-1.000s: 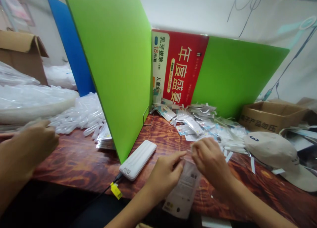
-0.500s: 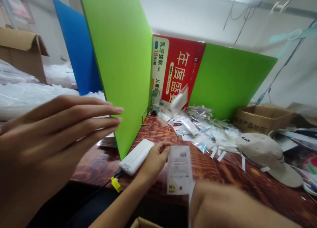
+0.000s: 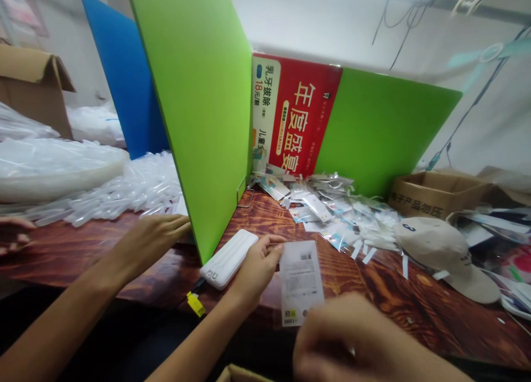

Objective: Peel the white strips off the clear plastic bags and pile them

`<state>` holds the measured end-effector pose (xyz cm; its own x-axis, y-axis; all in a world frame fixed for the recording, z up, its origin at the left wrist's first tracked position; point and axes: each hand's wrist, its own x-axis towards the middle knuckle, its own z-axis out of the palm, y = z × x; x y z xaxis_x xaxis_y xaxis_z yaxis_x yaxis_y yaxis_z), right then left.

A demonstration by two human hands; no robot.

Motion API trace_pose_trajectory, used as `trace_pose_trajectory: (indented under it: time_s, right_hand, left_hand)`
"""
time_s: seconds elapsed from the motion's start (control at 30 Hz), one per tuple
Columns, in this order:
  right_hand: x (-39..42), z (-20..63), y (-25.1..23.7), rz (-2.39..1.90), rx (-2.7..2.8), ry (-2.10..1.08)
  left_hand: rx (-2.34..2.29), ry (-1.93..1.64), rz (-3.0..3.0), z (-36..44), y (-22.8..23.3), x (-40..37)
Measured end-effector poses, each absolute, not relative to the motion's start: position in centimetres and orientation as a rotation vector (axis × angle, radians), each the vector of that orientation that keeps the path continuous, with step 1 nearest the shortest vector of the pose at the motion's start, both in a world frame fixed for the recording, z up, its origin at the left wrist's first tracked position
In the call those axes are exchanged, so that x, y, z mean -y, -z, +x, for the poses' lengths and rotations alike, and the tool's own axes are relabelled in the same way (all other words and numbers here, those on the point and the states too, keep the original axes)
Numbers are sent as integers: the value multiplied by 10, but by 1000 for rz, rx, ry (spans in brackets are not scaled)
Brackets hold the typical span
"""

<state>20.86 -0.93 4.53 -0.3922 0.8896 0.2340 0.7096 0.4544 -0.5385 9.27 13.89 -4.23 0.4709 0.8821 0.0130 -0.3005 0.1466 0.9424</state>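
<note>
My left hand [image 3: 259,268] is closed in a pinch on the upper left edge of a flat printed packet [image 3: 302,285], white with grey text, a barcode and a yellow mark, in what looks like a clear sleeve. At the packet's lower right corner is my right hand [image 3: 340,337], its fingers curled and blurred. Something in it cannot be made out, and I cannot tell whether it touches the packet. A white power bank [image 3: 230,258] with a plugged-in cable and yellow tag [image 3: 194,303] lies just left of my left hand.
A co-worker's hand [image 3: 153,235] reaches behind the green board [image 3: 199,105]; another hand [image 3: 14,232] shows at far left. Clear plastic tubes [image 3: 136,182] lie there. Packets [image 3: 344,216] heap before the red poster [image 3: 302,116]. A cap [image 3: 440,254] and cardboard box [image 3: 435,196] stand right.
A blurred white packet above the heap is no longer in the air. My right hand has shifted left and down slightly. The co-worker's raised hand has dropped behind the green board.
</note>
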Motion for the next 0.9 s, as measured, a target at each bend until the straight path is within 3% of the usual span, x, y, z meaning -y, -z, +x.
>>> trace_pose_trajectory:
  time_s: [0.2,0.43,0.9]
  right_hand:
    - [-47,257,-25,-1595,1353,-319]
    - [-61,273,-21,-1505,1320,-818]
    - [-69,283,-24,-1208,1127,-1049]
  left_hand:
    - [-583,-1009,1090,83,23,-135]
    - [-534,-988,1085,86,20,-138]
    - [-357,-845,1053,73,16,-148]
